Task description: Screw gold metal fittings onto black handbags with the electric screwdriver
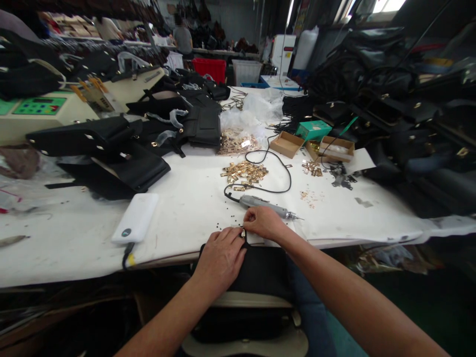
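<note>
A black handbag [266,270] rests on my lap against the table edge, with a small gold clasp [243,232] on its upper part. My left hand [223,253] grips the bag, its fingertips pressed together beside the clasp. Just right of the clasp, my right hand [262,221] is closed in a pinch. Whatever lies between its fingertips is too small or hidden to make out. A grey electric screwdriver [262,203] lies on the table just beyond my right hand, its bit pointing right. Several tiny dark screws are scattered on the table near my fingers.
Gold metal fittings [245,172] form a pile beyond the screwdriver, whose black cord [289,173] loops on the table. A white power bank [137,218] lies to the left. Small cardboard boxes [287,144] stand at back right. Black bags [111,148] are heaped on both sides.
</note>
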Motion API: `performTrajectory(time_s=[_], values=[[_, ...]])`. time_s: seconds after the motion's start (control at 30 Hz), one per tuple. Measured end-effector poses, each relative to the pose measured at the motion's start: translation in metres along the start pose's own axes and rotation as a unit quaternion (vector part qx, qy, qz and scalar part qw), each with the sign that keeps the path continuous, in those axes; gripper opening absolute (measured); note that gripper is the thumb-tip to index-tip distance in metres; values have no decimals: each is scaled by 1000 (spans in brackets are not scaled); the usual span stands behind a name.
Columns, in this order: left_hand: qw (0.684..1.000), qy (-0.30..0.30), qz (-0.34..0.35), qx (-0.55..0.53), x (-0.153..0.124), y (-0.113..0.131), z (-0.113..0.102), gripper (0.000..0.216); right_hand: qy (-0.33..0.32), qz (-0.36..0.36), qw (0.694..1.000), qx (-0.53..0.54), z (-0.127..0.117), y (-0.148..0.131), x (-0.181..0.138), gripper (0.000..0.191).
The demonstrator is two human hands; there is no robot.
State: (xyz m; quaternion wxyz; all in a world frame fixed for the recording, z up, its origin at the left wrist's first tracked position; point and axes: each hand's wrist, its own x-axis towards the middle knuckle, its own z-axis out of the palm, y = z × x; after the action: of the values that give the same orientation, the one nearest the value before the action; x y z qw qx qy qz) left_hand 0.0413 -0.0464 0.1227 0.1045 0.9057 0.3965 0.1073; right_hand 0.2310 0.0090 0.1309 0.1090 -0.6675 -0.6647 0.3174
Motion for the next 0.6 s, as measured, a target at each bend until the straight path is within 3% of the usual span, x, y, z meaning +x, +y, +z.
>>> performTrajectory(time_s=[0.17, 0.37, 0.47, 0.6], values=[[999, 17, 13, 24, 1, -1, 2, 20, 44, 3, 999, -6, 9, 4, -5, 11], [990, 107, 71, 52, 0, -22, 22, 26, 129, -86, 978, 141, 10, 20, -34, 18], [984, 137, 94, 58, 0, -31, 30, 28, 196, -65, 962, 177, -10, 45, -52, 15], [981, 151, 100, 66, 0, -35, 34, 31, 264, 46, 955, 127, -51, 109, -67, 15]])
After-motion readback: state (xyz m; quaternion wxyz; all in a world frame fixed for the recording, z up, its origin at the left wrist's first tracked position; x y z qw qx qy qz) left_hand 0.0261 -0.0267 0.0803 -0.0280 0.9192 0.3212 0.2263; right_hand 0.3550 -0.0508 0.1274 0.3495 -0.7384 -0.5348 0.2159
